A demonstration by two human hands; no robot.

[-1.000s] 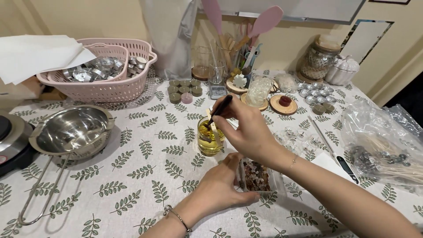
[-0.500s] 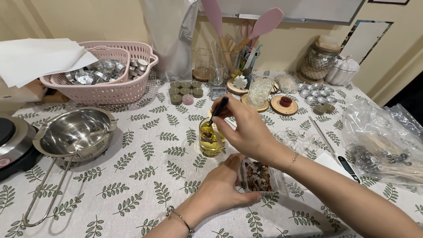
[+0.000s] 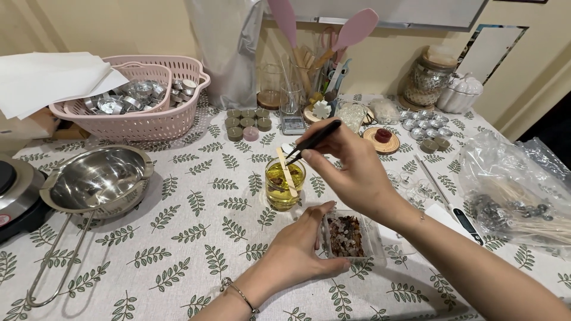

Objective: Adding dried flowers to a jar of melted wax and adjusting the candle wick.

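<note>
My right hand (image 3: 351, 166) grips black tweezers (image 3: 313, 141), their tips pointing down over a small glass cup (image 3: 284, 185) of yellow liquid. A wooden stick (image 3: 286, 172) lies across the cup's rim. My left hand (image 3: 300, 249), with a thin bracelet at the wrist, holds the side of a small clear box (image 3: 351, 238) filled with brown and reddish chips, just in front of the cup.
A steel pouring pot (image 3: 98, 181) with a long wire handle sits at the left beside a hotplate (image 3: 15, 193). A pink basket (image 3: 134, 98) of metal cups stands behind. Small candles (image 3: 247, 123), jars, spatulas and a plastic bag (image 3: 517, 190) of wicks crowd the back and right.
My right hand has kept the tweezers over the glass cup with only slight shifts. My left hand stays on the clear box.
</note>
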